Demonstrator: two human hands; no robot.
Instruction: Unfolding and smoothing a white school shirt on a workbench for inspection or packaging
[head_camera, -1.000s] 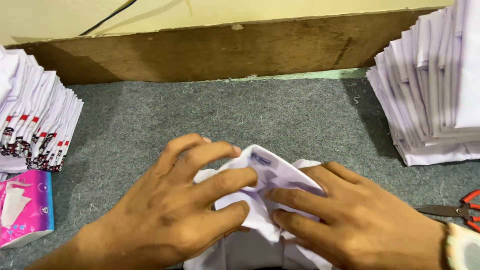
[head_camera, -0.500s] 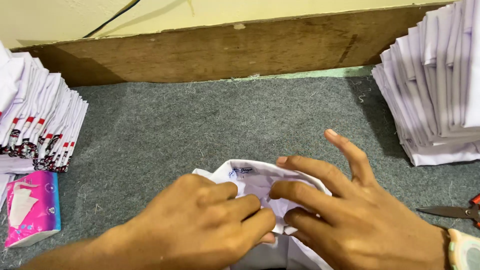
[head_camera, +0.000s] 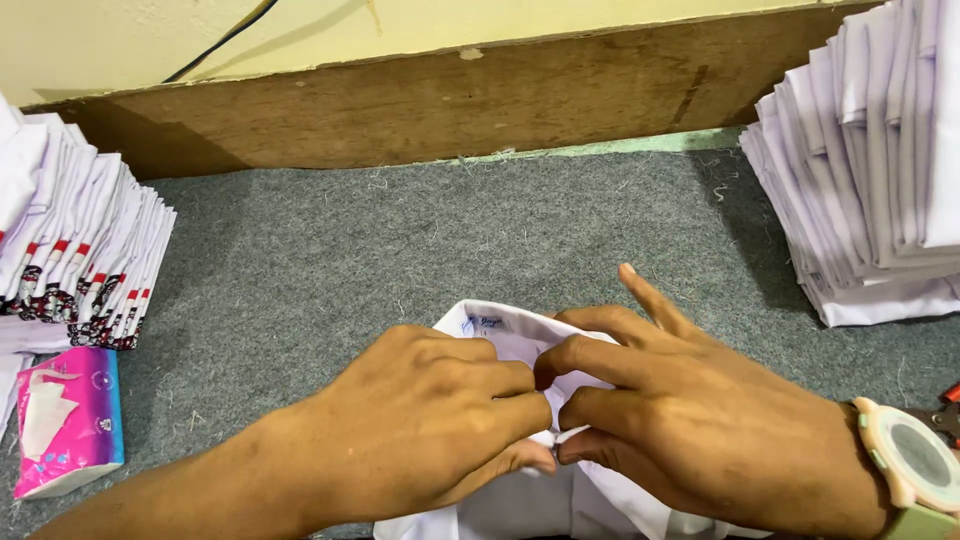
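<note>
A small white cloth piece (head_camera: 497, 326) with a little printed label lies on the grey felt surface (head_camera: 440, 230) near the front edge. My left hand (head_camera: 420, 420) covers its left half, fingers curled and pinching the cloth. My right hand (head_camera: 680, 410), with a pale watch (head_camera: 915, 460) on the wrist, presses the right half, fingertips meeting the left hand's at the middle and the index finger raised. Most of the cloth is hidden under both hands.
A leaning stack of white pieces with red and black marks (head_camera: 70, 250) sits at the left. A taller white fabric stack (head_camera: 870, 170) stands at the right. A pink tissue pack (head_camera: 65, 420) lies front left. Red-handled scissors (head_camera: 945, 405) peek in behind the watch. A wooden board (head_camera: 450, 100) backs the surface.
Both hands have drawn closer together over the white cloth and toward me. The fingers now pinch at the middle, and more of the labelled edge shows.
</note>
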